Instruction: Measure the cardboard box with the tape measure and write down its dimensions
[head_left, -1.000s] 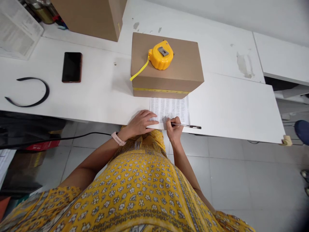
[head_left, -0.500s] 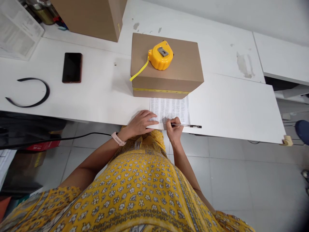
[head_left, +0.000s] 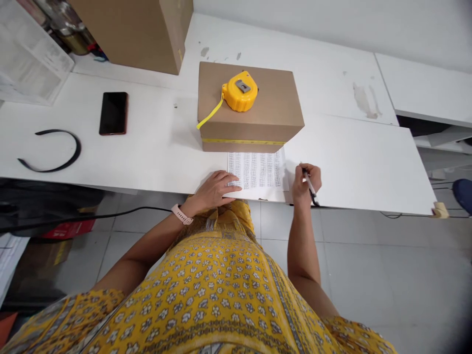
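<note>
My right hand [head_left: 306,183] is closed round a pen [head_left: 310,185], just right of a sheet of paper [head_left: 254,169] covered in columns of small marks. The pen's back end slants down toward the table's front edge. Fingers stretched, my left hand [head_left: 217,189] lies flat on the sheet's lower left corner. Behind the paper stands a brown cardboard box [head_left: 273,98] with a yellow strip along its front, and the sheet's far end is hidden by it. A yellow tape measure [head_left: 241,93] rests on top of the box, its short tongue hanging toward the left edge.
A phone [head_left: 114,113] and a black headband [head_left: 75,147] lie on the white table [head_left: 158,162] to the left. A taller cardboard box [head_left: 136,39] stands at the back left, beside a white container [head_left: 33,59] and bottles. Open shelving [head_left: 438,140] is at the right.
My right hand has moved right, off the printed sheet, with the pen still in it and now tilted downward. My left hand has stayed in place. The view has shifted slightly.
</note>
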Action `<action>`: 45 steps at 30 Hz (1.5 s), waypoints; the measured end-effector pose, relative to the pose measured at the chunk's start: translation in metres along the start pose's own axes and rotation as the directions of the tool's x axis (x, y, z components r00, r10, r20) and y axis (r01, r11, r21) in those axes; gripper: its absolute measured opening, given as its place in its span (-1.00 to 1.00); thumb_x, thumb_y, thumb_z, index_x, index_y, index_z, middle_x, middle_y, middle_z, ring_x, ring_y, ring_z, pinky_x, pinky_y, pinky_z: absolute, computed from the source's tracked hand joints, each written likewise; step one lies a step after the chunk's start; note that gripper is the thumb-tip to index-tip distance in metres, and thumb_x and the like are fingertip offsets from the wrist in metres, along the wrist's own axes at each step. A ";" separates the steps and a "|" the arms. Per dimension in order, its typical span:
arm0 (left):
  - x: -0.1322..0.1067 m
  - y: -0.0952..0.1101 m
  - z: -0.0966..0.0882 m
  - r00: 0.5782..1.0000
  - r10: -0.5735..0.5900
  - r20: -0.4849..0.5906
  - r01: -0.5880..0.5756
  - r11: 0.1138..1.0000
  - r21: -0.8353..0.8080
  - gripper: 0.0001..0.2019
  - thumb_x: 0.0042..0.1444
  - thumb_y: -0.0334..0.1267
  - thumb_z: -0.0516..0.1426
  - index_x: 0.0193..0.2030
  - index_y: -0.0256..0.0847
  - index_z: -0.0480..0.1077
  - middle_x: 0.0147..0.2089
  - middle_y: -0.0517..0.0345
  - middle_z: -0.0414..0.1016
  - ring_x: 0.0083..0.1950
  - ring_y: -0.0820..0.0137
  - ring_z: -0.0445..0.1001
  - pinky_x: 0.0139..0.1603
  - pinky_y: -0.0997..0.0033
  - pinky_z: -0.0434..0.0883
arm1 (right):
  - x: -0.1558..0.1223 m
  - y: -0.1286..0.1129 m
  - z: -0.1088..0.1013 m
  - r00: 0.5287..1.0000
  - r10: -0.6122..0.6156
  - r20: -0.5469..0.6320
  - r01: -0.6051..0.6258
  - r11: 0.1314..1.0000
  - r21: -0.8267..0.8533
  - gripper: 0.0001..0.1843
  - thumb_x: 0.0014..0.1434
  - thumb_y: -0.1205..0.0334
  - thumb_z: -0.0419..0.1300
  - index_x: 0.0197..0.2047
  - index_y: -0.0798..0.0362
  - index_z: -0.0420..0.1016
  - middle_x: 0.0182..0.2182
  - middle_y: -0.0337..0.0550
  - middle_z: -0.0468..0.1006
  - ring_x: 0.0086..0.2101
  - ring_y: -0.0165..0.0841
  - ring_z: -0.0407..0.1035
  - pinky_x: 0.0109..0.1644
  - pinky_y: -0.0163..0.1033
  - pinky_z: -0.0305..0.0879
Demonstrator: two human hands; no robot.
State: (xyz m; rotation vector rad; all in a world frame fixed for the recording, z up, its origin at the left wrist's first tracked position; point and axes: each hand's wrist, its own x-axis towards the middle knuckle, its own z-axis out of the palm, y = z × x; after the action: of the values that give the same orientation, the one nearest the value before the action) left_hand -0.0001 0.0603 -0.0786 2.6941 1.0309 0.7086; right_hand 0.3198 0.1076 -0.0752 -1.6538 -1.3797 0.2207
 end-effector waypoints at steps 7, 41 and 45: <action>0.003 0.011 -0.006 0.999 -0.041 -0.035 0.037 0.994 -0.098 -0.76 0.23 -0.15 0.27 0.01 -0.11 0.55 0.15 -0.02 0.53 0.15 0.16 0.45 0.16 0.01 0.43 | 0.052 0.060 -0.018 0.956 -0.069 0.287 0.190 0.888 -0.419 -0.52 0.28 0.41 -0.13 0.08 0.05 0.52 -0.05 0.12 0.41 -0.02 -0.13 0.21 0.09 0.00 0.24; 0.143 -0.019 -0.149 0.883 -0.466 0.054 0.282 0.437 -0.854 -0.52 0.22 0.04 0.15 0.17 -0.19 0.30 0.21 -0.15 0.48 0.09 0.16 0.55 -0.20 0.32 0.51 | 0.099 -0.159 0.004 0.777 -0.056 0.627 -0.553 0.416 0.722 -0.54 0.04 -0.14 0.41 -0.13 0.01 0.57 -0.39 -0.24 0.55 -0.40 -0.42 0.41 -0.28 -0.26 0.42; 0.122 -0.041 -0.176 0.832 -0.555 0.020 0.285 0.397 -0.873 -0.53 0.13 0.03 0.22 0.07 -0.25 0.44 0.08 -0.10 0.57 0.06 0.14 0.55 -0.27 0.37 0.50 | 0.139 -0.144 0.012 0.881 0.077 0.466 -0.450 0.439 0.778 -0.57 -0.11 0.05 0.52 -0.23 -0.01 0.50 -0.48 -0.36 0.45 -0.52 -0.52 0.25 -0.41 -0.33 0.29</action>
State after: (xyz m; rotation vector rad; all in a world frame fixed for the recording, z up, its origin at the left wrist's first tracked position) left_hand -0.0309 0.1709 0.1073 1.3940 0.9852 1.1195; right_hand 0.2630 0.2207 0.0804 -0.9108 -0.9225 1.2870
